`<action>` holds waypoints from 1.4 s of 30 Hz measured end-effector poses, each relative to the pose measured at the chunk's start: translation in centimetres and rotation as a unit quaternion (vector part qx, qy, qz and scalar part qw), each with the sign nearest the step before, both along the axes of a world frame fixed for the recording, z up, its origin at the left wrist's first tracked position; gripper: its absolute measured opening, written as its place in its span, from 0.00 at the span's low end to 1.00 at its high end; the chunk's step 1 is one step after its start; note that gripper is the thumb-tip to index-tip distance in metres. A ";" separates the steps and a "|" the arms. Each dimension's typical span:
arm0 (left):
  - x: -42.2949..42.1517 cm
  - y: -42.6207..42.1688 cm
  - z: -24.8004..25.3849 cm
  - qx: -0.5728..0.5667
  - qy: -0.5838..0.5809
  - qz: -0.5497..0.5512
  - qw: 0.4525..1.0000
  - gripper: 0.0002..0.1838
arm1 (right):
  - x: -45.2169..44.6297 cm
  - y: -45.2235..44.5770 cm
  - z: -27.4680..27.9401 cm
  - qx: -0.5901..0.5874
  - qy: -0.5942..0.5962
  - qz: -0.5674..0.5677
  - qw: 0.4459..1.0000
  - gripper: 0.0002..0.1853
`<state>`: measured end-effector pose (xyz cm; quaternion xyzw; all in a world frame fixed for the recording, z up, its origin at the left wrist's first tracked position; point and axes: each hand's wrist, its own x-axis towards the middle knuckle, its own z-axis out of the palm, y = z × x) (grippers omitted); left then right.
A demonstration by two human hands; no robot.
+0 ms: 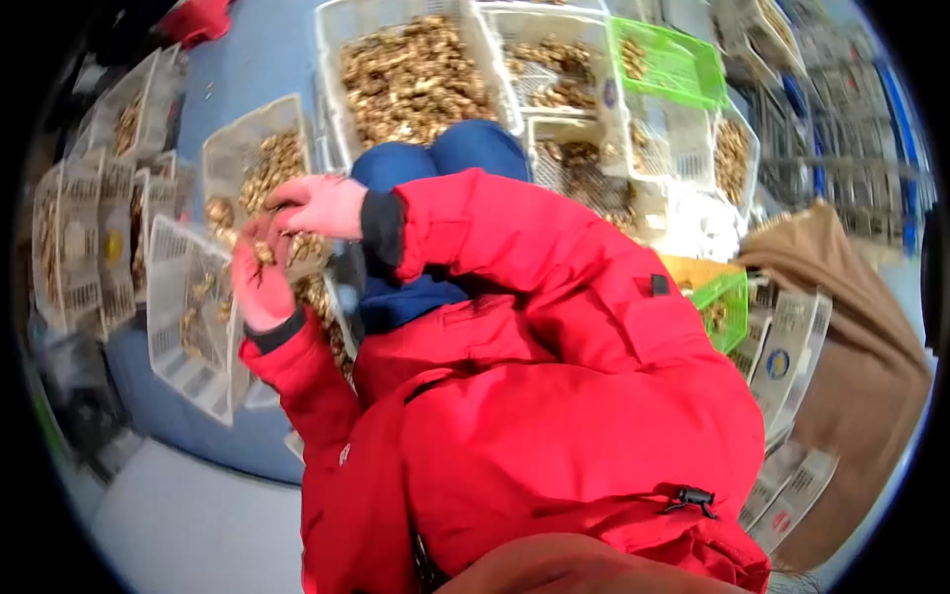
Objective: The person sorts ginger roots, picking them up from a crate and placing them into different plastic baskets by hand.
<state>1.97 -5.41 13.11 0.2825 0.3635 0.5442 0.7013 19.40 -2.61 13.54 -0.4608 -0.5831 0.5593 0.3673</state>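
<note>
Both my hands wear pink gloves with darker fingertips and meet over the baskets at left. My left hand (262, 287) is closed around a small knobbly brown root (264, 253), partly covered by the fingers. Just above it, my right hand (325, 206) has its fingers bent and pressed together against the left fingers; what they grip is hidden. Behind the hands stands a white basket (226, 144) of similar roots. Below left, a tilted white basket (183, 366) has a few pieces inside. A larger pale-brown root (220, 211) shows beside the fingertips.
A big white crate (330, 59) full of brown roots stands beyond my knees. Right of it are more white crates and a green basket (698, 74). Stacked baskets (74, 247) line the far left. A brown cloth (841, 346) drapes at right.
</note>
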 end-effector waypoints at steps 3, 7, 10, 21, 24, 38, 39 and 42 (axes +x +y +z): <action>2.7 1.4 1.2 0.059 0.030 -0.060 0.996 0.21 | 1.9 -0.6 2.6 0.058 -0.068 -0.008 0.996 0.23; 5.8 2.6 1.6 0.287 0.424 -0.050 0.858 0.21 | 3.7 -1.2 3.1 0.097 -0.079 -0.044 0.991 0.26; 10.1 0.9 1.1 0.204 0.186 -0.038 0.960 0.19 | 6.8 -3.2 2.5 0.085 -0.049 -0.022 0.995 0.25; 11.1 1.3 4.5 -0.019 0.010 -0.197 0.980 0.20 | 10.2 -2.7 -0.2 -0.198 0.309 0.094 0.926 0.16; 11.2 1.0 3.9 -0.013 0.085 -0.089 0.992 0.18 | 9.3 -2.6 -0.1 -0.214 0.297 0.078 0.927 0.17; 9.7 2.4 0.2 0.050 0.292 0.014 0.955 0.12 | 6.3 0.2 1.1 -0.053 0.112 -0.043 0.991 0.20; 9.7 2.2 0.5 0.050 0.279 -0.004 0.959 0.12 | 6.3 0.5 0.4 -0.052 0.101 -0.047 0.992 0.20; 9.4 2.1 -0.3 0.040 0.270 -0.014 0.962 0.14 | 6.6 0.7 0.5 -0.076 0.071 -0.035 0.994 0.20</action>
